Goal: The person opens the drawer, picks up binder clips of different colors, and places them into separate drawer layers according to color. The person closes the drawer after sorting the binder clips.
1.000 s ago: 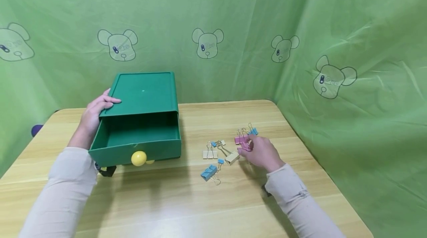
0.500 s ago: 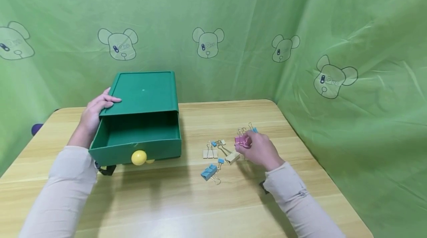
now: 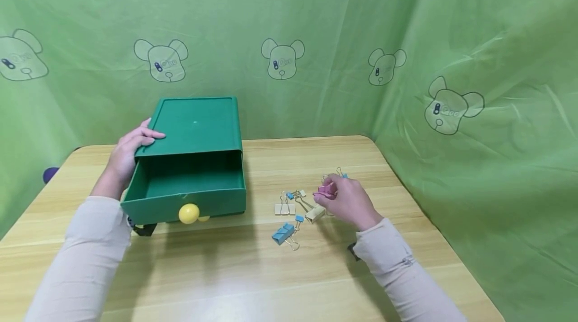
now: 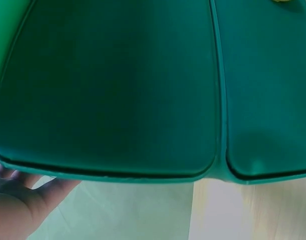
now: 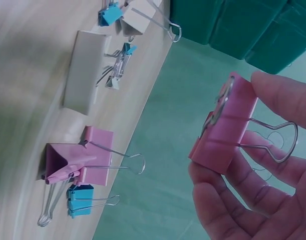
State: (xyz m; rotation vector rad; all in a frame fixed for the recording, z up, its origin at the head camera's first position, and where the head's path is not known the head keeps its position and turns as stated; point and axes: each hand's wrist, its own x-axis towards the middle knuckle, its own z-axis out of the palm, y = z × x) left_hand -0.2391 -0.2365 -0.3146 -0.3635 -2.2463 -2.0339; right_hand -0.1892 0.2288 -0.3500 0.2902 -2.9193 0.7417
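My right hand (image 3: 354, 204) pinches a pink binder clip (image 5: 228, 135) between thumb and fingers, its wire handles standing out in the right wrist view. Beside it on the table lie pink binder clips (image 5: 96, 160) overlapping one another, with a blue clip (image 5: 81, 201) against them. At the left stands a green drawer box (image 3: 194, 124), its drawer (image 3: 226, 201) pulled out toward me. My left hand (image 3: 124, 159) rests on the box's left side, fingers laid over the top edge. In the left wrist view, that hand (image 4: 17, 205) shows partly behind the green wall.
Between box and right hand lie cream clips (image 3: 285, 209), a large blue clip (image 3: 283, 233) and several small ones. A yellow knob (image 3: 188, 213) sticks out from the drawer front. Green curtain (image 3: 280, 101) hangs behind and to the right of the wooden table (image 3: 253, 282).
My right hand has shifted slightly left with the pink binder clip pinched in its fingers. The left hand and the drawer box have stayed in place.
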